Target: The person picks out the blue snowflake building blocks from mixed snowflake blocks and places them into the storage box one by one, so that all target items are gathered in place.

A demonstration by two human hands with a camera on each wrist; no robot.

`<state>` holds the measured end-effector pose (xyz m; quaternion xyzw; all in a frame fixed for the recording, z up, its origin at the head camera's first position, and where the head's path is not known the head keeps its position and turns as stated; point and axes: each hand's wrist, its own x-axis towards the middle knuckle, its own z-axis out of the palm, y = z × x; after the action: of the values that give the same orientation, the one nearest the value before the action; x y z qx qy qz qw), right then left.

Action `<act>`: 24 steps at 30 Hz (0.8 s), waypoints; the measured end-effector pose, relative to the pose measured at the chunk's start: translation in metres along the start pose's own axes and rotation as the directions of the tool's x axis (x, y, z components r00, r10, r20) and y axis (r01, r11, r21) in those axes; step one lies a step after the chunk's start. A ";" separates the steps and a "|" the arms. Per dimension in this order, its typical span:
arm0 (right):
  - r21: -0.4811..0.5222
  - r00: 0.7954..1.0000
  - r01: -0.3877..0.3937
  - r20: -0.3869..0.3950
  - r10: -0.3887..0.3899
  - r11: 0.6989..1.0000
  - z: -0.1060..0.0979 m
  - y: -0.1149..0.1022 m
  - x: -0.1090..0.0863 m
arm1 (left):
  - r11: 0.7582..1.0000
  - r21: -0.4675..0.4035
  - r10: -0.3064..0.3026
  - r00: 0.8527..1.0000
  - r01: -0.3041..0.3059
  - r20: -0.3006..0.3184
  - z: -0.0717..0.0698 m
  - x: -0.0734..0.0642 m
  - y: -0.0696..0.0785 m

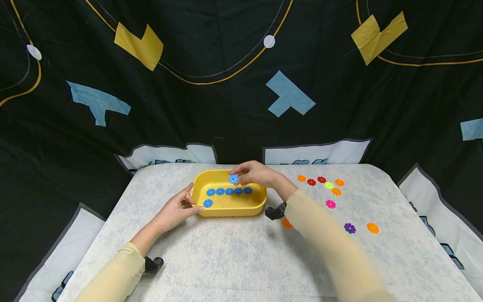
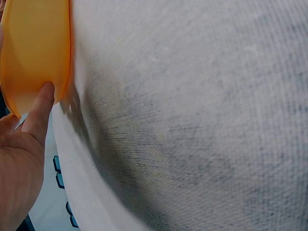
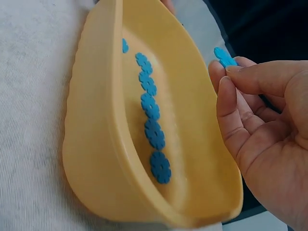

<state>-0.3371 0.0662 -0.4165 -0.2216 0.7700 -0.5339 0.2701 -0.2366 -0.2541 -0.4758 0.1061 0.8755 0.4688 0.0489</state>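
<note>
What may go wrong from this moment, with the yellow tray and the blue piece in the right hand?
The right hand pinches the blue piece by its edge, so it might slip. Dropped into the yellow tray, it could disturb the row of five blue pieces. The left hand holds the tray's left end; a sudden tug might shift that row.

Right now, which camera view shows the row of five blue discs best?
The right wrist view: the row of five blue discs looks largest there, with notched edges clear. The head view also shows all five, but small; the left wrist view shows the yellow tray but no discs.
</note>
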 end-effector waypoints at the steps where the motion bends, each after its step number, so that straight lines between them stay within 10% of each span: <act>1: 0.000 1.000 -0.003 0.001 0.003 1.000 0.002 0.000 0.002 | 1.000 0.002 0.000 1.000 0.000 0.000 0.000 0.000 0.000; 24: -0.049 0.994 -0.062 0.090 0.066 0.997 0.046 0.008 0.037 | 1.000 0.003 -0.010 1.000 0.010 0.006 0.000 0.001 -0.002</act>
<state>-0.3354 0.0136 -0.4439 -0.2273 0.7758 -0.4961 0.3169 -0.2382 -0.2548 -0.4774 0.1034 0.8766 0.4668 0.0537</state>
